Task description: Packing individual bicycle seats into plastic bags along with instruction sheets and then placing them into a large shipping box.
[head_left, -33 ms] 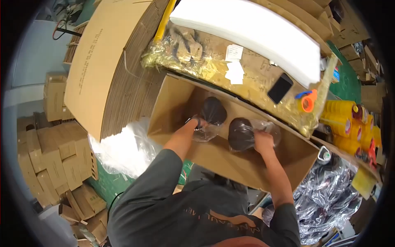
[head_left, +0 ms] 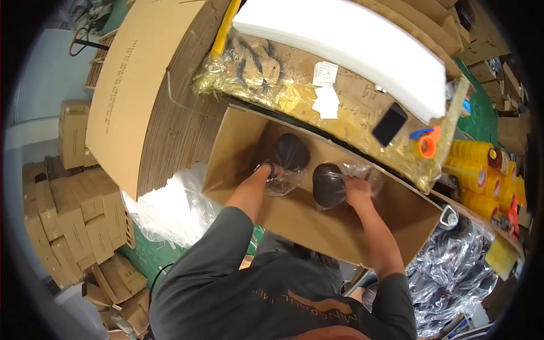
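An open cardboard box stands in front of me, and both my hands reach down into it. In its left part my left hand is closed on the gathered clear plastic of a bag around a dark rounded object. Farther right, my right hand grips the clear plastic of another bag, around a second dark rounded object. The two bagged objects lie apart, side by side. What kind of objects they are I cannot make out. My left fingers are partly hidden by the plastic.
Beyond the box is a bench with a black phone, an orange tape dispenser, paper slips and white foam sheets. Flat cardboard is stacked at left. Yellow tape rolls and dark plastic-wrapped goods are at right.
My right hand and the bagged object it grips have shifted slightly left inside the box. My left hand has stayed nearly in place, still on its bag.
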Demonstrator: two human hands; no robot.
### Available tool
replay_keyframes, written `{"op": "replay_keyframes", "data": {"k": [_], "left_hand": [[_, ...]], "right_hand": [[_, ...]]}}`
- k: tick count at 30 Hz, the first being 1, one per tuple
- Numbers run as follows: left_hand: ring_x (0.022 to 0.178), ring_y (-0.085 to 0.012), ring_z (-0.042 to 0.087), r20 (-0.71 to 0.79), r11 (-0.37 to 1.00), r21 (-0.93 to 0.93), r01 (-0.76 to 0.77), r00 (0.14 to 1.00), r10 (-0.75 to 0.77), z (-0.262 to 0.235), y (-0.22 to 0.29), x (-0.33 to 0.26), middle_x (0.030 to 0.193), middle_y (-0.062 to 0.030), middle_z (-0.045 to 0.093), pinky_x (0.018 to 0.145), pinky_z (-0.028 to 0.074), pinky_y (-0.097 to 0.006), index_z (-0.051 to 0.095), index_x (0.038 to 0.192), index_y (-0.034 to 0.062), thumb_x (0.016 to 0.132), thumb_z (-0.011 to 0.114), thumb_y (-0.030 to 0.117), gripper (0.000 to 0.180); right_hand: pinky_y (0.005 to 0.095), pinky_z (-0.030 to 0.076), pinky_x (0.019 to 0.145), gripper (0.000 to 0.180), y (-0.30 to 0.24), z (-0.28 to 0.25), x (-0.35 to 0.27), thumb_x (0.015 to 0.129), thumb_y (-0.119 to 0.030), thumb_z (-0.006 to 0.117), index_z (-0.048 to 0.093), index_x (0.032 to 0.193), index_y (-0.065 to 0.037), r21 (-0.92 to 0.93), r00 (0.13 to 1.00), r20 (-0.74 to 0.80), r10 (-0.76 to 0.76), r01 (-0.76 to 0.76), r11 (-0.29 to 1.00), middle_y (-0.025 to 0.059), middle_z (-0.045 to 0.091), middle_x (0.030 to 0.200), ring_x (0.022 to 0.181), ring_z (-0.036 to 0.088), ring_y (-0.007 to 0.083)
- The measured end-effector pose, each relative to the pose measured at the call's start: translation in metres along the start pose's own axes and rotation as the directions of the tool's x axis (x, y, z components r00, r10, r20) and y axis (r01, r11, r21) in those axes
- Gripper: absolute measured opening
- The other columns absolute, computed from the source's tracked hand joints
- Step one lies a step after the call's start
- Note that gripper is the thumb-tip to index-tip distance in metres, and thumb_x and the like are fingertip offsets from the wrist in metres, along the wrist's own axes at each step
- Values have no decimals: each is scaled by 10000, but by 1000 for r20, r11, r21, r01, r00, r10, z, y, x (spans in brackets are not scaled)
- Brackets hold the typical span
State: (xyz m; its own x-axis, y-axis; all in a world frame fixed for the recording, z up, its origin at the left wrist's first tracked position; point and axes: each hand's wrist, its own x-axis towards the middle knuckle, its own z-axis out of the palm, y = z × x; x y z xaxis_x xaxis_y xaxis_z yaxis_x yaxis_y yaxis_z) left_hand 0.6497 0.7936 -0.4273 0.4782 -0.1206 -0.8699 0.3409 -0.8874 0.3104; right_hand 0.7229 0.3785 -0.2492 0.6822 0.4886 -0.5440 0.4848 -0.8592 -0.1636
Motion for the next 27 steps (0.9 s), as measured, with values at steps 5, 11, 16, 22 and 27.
{"op": "replay_keyframes", "data": {"k": [5, 11, 16, 22, 27], "left_hand": [[1275, -382, 544, 173, 619, -744, 252, 967, -185, 21, -57, 65, 1466, -214, 574, 1043, 494, -583, 652, 1333, 22, 784, 797, 221, 602], [1374, -448, 483, 377, 175, -863, 473, 836, -398, 40, -48, 86, 1564, -188, 490, 1097, 438, -692, 462, 1533, 53, 957, 734, 192, 652], [1439, -410, 473, 37, 725, -663, 185, 976, -215, 32, -28, 102, 1556, -166, 528, 1163, 429, -572, 507, 1534, 108, 976, 709, 302, 624], [1557, -421, 326, -53, 982, 189, -2, 999, 12, 16, 35, 24, 1670, -255, 365, 1282, 288, -439, 346, 1625, 12, 932, 682, 549, 939], [1349, -385, 601, -67, 940, -61, -334, 942, 330, -6, 269, -115, 1477, -273, 591, 1148, 460, -417, 456, 1545, -49, 978, 738, 354, 751]], "right_hand": [[505, 557, 978, 274, -51, 80, 156, 918, -191, 697, 769, 1171, -116, 19, 959, 282, 29, -36, 999, 118, 759, 1221, 1151, 717, 308], [511, 511, 1065, 350, -97, 148, 243, 933, -184, 671, 730, 1266, -91, 634, 967, -236, 100, 75, 770, 226, 713, 1244, 1182, 671, 392], [557, 401, 1145, 344, -84, 141, 188, 998, -208, 527, 724, 1265, -117, 598, 985, -58, 162, -96, 796, 229, 632, 1392, 1330, 554, 396], [519, 539, 1011, 433, -33, 9, -39, 927, -172, 663, 633, 1355, -115, 766, 996, -77, -44, 87, 638, 217, 687, 1283, 1184, 663, 407], [457, 570, 954, 278, 91, -61, -329, 946, -182, 687, 700, 1201, -73, 826, 544, -477, 691, 8, 564, 166, 714, 1203, 1090, 703, 368]]}}
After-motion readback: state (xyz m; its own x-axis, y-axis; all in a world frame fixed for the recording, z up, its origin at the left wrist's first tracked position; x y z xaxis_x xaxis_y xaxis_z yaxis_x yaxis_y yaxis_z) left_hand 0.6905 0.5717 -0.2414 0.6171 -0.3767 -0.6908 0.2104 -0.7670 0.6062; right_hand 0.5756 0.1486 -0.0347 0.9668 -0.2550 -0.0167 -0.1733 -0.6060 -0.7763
